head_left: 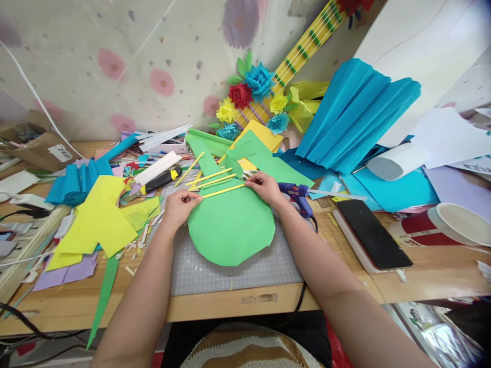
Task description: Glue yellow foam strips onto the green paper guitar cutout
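A thin, straight yellow strip (224, 191) lies aslant across the neck of a green guitar-shaped cutout (230, 227) on the grey cutting mat (199, 273). The left hand (182, 204) pinches its near end and the right hand (264, 186) its far end. More yellow strips lie just above.

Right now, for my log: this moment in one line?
left hand: yellow strip end; right hand: other end; under: green cutout on cutting mat
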{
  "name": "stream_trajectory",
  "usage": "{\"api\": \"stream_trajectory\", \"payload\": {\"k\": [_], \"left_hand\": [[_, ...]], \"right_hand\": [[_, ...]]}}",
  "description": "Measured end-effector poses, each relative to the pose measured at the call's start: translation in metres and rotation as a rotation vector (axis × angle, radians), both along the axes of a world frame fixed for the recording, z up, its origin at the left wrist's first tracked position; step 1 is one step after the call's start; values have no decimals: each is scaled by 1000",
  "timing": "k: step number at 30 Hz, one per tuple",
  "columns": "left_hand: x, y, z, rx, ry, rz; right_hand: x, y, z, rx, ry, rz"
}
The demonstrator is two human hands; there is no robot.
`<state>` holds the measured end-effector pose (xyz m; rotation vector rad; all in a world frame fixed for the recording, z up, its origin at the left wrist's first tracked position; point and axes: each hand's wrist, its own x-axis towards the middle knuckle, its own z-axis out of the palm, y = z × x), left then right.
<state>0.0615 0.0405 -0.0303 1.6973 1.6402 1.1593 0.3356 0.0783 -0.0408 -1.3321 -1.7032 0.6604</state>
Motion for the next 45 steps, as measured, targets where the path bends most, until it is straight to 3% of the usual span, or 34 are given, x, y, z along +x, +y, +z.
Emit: {"api": "stream_trajectory", "payload": {"k": [12, 19, 24, 28, 31, 36, 45], "left_hand": [[-1, 0, 1, 18, 84, -23], [1, -6, 15, 88, -2, -140], [0, -4, 18, 78, -123, -45], [-2, 2, 12, 157, -204, 142], [-2, 3, 8, 161, -145, 248], [4, 1, 2, 20, -99, 195], [6, 3, 2, -9, -105, 164]], "right_hand": [[-1, -2, 5, -5, 4, -18], [-9, -7, 7, 30, -85, -17], [-20, -14, 10, 116, -191, 2], [-24, -17, 9, 193, -215, -21], [-26, -16, 7, 145, -197, -33], [-28, -11, 2, 4, -154, -13], [-30, -10, 5, -19, -140, -18]]}}
